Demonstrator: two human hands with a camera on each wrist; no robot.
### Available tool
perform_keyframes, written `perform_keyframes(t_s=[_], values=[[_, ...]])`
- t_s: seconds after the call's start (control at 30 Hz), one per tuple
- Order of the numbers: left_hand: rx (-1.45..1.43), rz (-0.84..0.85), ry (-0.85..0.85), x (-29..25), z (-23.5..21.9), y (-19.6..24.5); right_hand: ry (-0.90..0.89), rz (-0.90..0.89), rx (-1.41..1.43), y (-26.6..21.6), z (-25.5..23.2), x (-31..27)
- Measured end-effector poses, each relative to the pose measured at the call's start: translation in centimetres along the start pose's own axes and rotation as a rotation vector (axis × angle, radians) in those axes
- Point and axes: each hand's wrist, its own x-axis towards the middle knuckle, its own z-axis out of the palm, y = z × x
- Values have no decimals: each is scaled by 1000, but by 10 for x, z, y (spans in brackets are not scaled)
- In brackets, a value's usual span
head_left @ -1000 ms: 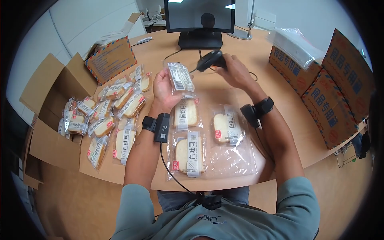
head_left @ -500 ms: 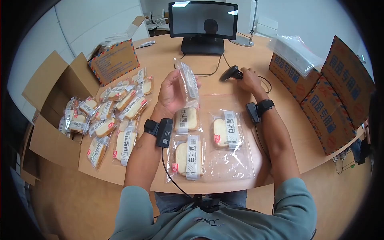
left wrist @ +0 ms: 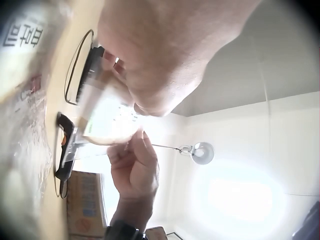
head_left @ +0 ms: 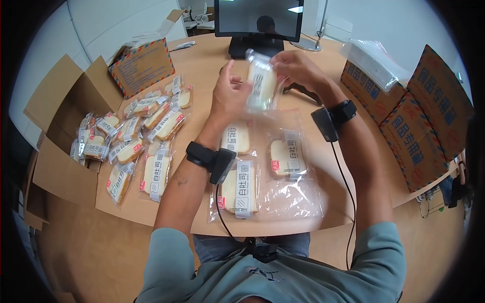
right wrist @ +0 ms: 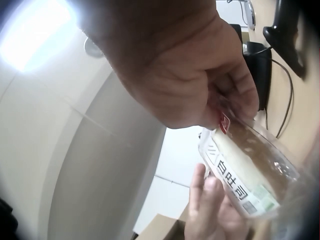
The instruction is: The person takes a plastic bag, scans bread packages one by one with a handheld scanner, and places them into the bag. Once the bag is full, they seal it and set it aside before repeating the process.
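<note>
A clear packet of sliced white bread (head_left: pixel 261 83), slightly blurred, is held up over the table. My right hand (head_left: pixel 301 70) pinches its upper right edge; in the right wrist view the fingers close on the wrapper's end by a red label. My left hand (head_left: pixel 230 96) is at the packet's left side with its fingers extended, close against the wrapper. Below and behind the right hand, a black handheld scanner (head_left: pixel 303 92) lies on the table. Nearer me, three bread packets, among them the right one (head_left: pixel 287 157), lie on a large clear plastic bag (head_left: pixel 298 199).
Several more bread packets (head_left: pixel 164 126) lie heaped at left, spilling from an open cardboard box (head_left: pixel 65 179). Another carton (head_left: pixel 144 68) stands behind them. A monitor (head_left: pixel 257 22) is at the back. Cartons (head_left: pixel 417 136) stand along the right, with plastic bags (head_left: pixel 376 65) on top.
The right hand first set the scanner down on the table at right, then let go and moved left to grip the bread packet. The packet has turned and shifted right; the left hand's hold has loosened.
</note>
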Motion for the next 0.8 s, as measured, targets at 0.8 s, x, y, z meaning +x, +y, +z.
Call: perform_keyframes(t_s=[0.8], values=[[713,22,-371,-8,-10,-50,225,-15,190,75,34,41]])
